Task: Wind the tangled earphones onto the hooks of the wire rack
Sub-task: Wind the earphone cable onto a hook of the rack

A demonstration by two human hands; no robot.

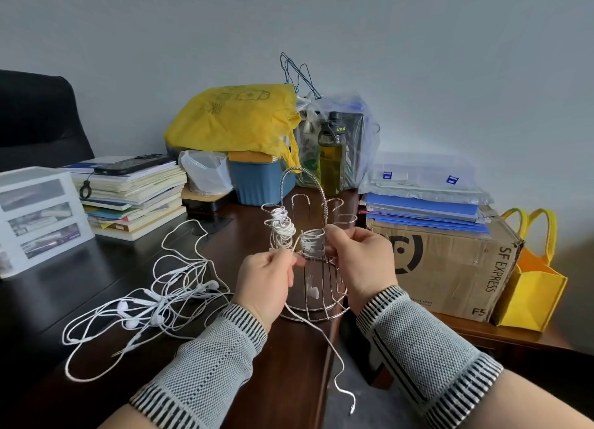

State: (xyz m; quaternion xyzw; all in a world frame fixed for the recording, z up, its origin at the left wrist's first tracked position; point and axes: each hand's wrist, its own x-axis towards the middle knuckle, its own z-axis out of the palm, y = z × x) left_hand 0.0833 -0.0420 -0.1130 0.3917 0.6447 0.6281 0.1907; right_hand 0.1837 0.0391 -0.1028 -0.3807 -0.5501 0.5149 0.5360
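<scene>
A chrome wire rack (pixel 316 296) with a tall arched handle stands at the desk's near right edge. White earphone cord is wound on two of its hooks: a loose bundle (pixel 280 229) on the left hook and a tight coil (pixel 311 242) on the front hook. My left hand (pixel 265 284) pinches the white cord just left of the coil. My right hand (pixel 361 261) grips the coil's right side at the hook. A loose cord end (pixel 340 377) hangs from my left hand past the desk edge. A tangle of white earphones (pixel 154 303) lies on the desk to the left.
A book stack (pixel 135 197) with a phone on top, white drawers (pixel 35 216), a yellow bag (pixel 234 120), a blue bin (pixel 260 181) and a bottle (pixel 331 158) line the back. A cardboard box (pixel 450 261) with blue folders stands right of the rack.
</scene>
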